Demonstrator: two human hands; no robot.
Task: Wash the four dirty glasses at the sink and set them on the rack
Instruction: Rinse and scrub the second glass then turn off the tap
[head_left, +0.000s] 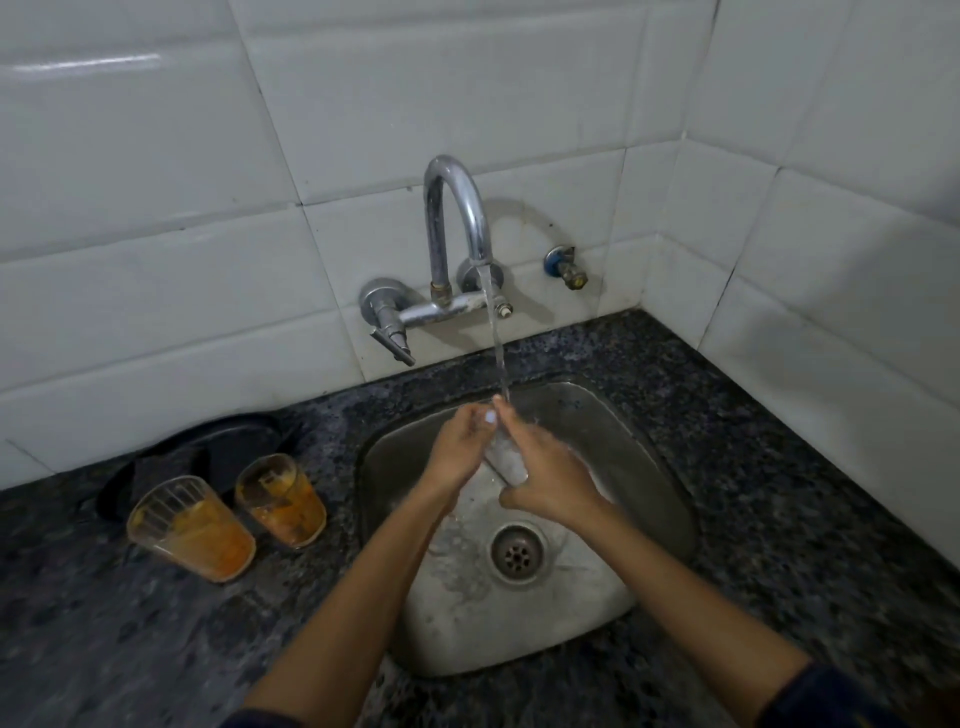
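Over the steel sink (649, 493), both my hands hold a clear glass (506, 462) under the running stream from the tap (457, 218). My right hand (550, 478) grips the glass from the right and below. My left hand (460, 447) wraps its fingers around the glass's upper end at the rim. Much of the glass is hidden by my fingers. Two dirty glasses with orange residue stand on the counter left of the sink: one nearer me (189, 527), one closer to the sink (280, 499).
A dark round plate or tray (228, 441) lies behind the two dirty glasses against the tiled wall. The tap lever (392, 338) sticks out at the left. A small valve (569, 267) sits on the wall to the right. Dark granite counter surrounds the sink.
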